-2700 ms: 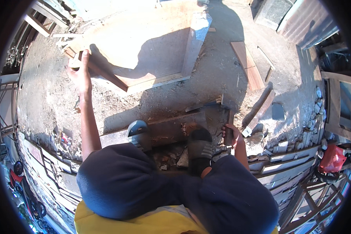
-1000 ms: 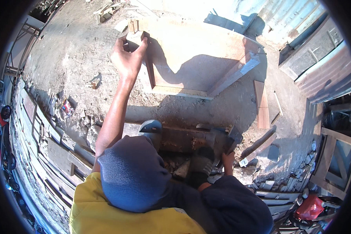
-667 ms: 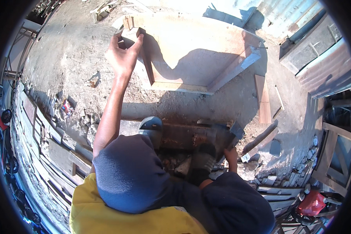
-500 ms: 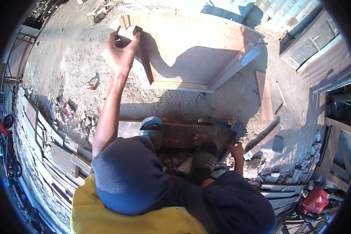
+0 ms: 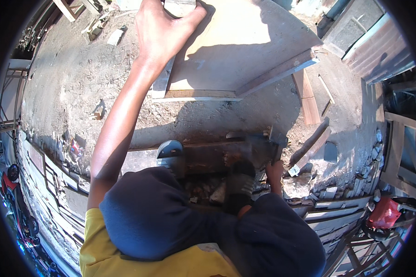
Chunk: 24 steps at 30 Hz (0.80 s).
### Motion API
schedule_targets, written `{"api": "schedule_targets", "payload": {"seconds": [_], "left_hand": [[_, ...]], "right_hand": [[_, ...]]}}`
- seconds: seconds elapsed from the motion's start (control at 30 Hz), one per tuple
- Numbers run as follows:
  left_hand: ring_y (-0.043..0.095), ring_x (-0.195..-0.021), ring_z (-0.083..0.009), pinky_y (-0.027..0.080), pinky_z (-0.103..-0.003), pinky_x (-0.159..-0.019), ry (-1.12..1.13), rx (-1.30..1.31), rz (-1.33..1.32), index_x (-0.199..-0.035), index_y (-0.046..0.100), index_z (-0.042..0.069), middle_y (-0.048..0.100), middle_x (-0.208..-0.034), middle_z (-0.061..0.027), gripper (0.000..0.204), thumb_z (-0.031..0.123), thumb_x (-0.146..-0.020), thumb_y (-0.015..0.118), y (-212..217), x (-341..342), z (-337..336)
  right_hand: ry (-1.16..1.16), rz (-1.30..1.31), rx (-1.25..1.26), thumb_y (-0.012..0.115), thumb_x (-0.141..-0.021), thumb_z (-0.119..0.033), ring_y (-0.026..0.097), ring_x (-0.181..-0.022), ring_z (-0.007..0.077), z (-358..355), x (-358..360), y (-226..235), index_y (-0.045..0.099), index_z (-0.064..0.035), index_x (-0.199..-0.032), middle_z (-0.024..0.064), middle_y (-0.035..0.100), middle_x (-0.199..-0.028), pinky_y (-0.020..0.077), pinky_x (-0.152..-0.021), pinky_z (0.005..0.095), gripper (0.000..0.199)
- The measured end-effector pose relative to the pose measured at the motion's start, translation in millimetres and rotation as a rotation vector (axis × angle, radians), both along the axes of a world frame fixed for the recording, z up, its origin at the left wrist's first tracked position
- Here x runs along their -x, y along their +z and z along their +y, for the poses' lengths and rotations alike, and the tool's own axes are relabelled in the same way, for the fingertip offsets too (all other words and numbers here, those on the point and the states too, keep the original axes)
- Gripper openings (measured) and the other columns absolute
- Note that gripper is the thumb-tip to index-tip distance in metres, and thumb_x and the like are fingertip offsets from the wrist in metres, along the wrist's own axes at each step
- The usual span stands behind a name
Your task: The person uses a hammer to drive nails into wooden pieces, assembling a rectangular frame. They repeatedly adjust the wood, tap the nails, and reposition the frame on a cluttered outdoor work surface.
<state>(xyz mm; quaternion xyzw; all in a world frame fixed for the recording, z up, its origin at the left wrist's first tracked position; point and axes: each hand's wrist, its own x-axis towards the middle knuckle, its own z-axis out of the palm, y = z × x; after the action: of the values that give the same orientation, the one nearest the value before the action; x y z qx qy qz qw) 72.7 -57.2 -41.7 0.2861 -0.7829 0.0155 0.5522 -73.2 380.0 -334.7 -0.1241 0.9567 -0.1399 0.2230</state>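
1. While the left arm stretches far forward, the left hand (image 5: 164,30) is closed on the near-left corner of a wooden frame (image 5: 272,74), with the fingers curled over a pale block at the upper edge of the view.
2. This frame lies flat on the dirt ground (image 5: 64,87); a large pale board (image 5: 235,41) fills it, and its dark rails run along the near edge and the right edge.
3. Lower down, the right hand (image 5: 275,173) rests at the right end of a dark plank (image 5: 208,154), which lies across the ground just in front of the feet. If this hand is closed on something or only touching, I cannot tell, because shadow covers it.
4. One grey shoe (image 5: 170,154) stands on the left part of the plank, and a second dark shoe (image 5: 238,184) is beside the right hand.
5. Right of the frame, well apart from both hands, a reddish board (image 5: 307,99) and a dark log (image 5: 309,143) lie on the ground.
6. Stones and stacked planks line the ground's near edge, and a red container (image 5: 383,214) sits at the far right.
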Motion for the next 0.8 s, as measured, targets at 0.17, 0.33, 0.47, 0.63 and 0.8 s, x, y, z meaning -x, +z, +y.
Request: {"api": "schedule_targets", "payload": {"seconds": [0.17, 0.33, 0.47, 0.63, 0.8], "left_hand": [[0.065, -0.085, -0.0240, 0.051, -0.034, -0.075, -0.522, -0.681, 0.300, -0.101, 0.058, -0.007, 0.066, -0.091, -0.0208, 0.046, 0.023, -0.070, 0.070, 45.9, 45.0, 24.2], [0.068, -0.083, -0.0224, 0.052, -0.032, -0.073, -0.052, -0.604, -0.151, -0.116, 0.057, -0.005, 0.067, -0.089, -0.0228, 0.066, 0.041, -0.072, 0.071, 34.5, 51.5, 26.5], [0.069, -0.083, -0.0222, 0.053, -0.033, -0.078, 0.047, -0.532, 0.093, -0.100, 0.064, -0.005, 0.070, -0.089, -0.0178, 0.047, 0.031, -0.072, 0.073, 8.1, 6.1, -7.5], [0.068, -0.082, -0.0227, 0.052, -0.033, -0.079, 0.197, -0.644, 0.179, -0.099, 0.062, -0.007, 0.069, -0.089, -0.0180, 0.045, 0.028, -0.073, 0.074, -34.4, -36.3, -19.0], [0.067, -0.083, -0.0194, 0.051, -0.031, -0.078, 0.011, -0.620, 0.261, -0.098, 0.061, -0.006, 0.069, -0.090, -0.0170, 0.039, 0.021, -0.072, 0.073, -18.8, -27.3, 14.3]], "right_hand": [[0.000, 0.019, -0.029, 0.067, -0.072, -0.027, 0.060, -0.088, 0.0487, 11.0, 20.9, 12.8, 0.047, 0.0104, -0.103, 0.0337, 0.061, -0.091, 0.0475, -0.081, 0.0493, 0.052], [-0.214, -0.439, 0.304, 0.063, -0.075, -0.020, 0.062, -0.062, 0.0296, 32.0, 41.0, 28.0, 0.050, 0.0044, -0.093, 0.0167, 0.058, -0.072, 0.0508, -0.054, 0.0390, 0.033], [-0.350, -0.522, 0.464, 0.059, -0.077, -0.015, 0.059, -0.056, 0.0208, 17.0, 8.7, 30.2, 0.048, 0.0022, -0.092, 0.0085, 0.053, -0.067, 0.0492, -0.045, 0.0338, 0.025], [-0.066, -0.300, 0.179, 0.061, -0.076, -0.017, 0.059, -0.051, 0.0210, 57.2, 37.1, -38.4, 0.051, 0.0020, -0.089, 0.0108, 0.056, -0.062, 0.0488, -0.046, 0.0350, 0.025], [0.141, -0.054, 0.220, 0.061, -0.074, -0.017, 0.063, -0.056, 0.0268, 24.2, 36.0, 23.9, 0.054, 0.0048, -0.091, 0.0172, 0.061, -0.067, 0.0502, -0.055, 0.0379, 0.029]]}}
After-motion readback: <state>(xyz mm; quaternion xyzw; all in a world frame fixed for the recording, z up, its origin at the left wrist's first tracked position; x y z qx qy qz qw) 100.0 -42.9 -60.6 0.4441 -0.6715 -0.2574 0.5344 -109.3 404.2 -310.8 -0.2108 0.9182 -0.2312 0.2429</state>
